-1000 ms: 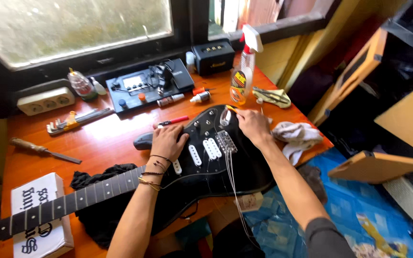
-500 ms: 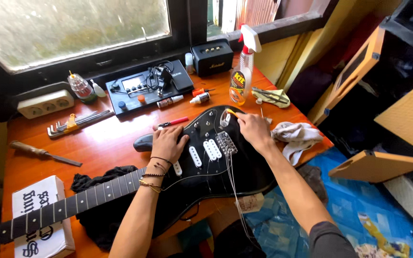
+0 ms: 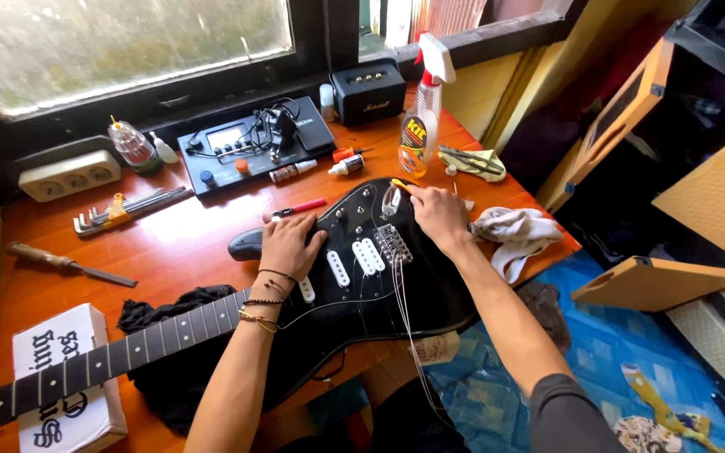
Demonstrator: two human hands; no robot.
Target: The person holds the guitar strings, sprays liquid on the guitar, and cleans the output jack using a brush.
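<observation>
A black electric guitar (image 3: 354, 285) lies flat on the orange wooden table (image 3: 169, 243), its neck (image 3: 111, 356) running to the lower left over a black cloth (image 3: 169, 310). My left hand (image 3: 289, 243) rests palm-down on the upper body by the white pickups. At the guitar's far edge beside the bridge (image 3: 393, 243), my right hand (image 3: 438, 214) grips a small yellow-handled tool (image 3: 402, 185). Loose strings (image 3: 409, 335) trail from the bridge over the table's near edge.
Behind the guitar stand a spray bottle (image 3: 424, 105), a small black speaker (image 3: 368, 91) and a black pedal unit (image 3: 253, 143). Hex keys (image 3: 127, 207), a wooden-handled tool (image 3: 69, 263), a red-handled screwdriver (image 3: 295, 209) and a white box (image 3: 65, 377) lie left. A white rag (image 3: 518, 233) lies right.
My right hand has shifted slightly along the guitar's far edge with the yellow tool. My left hand stays pressed on the body.
</observation>
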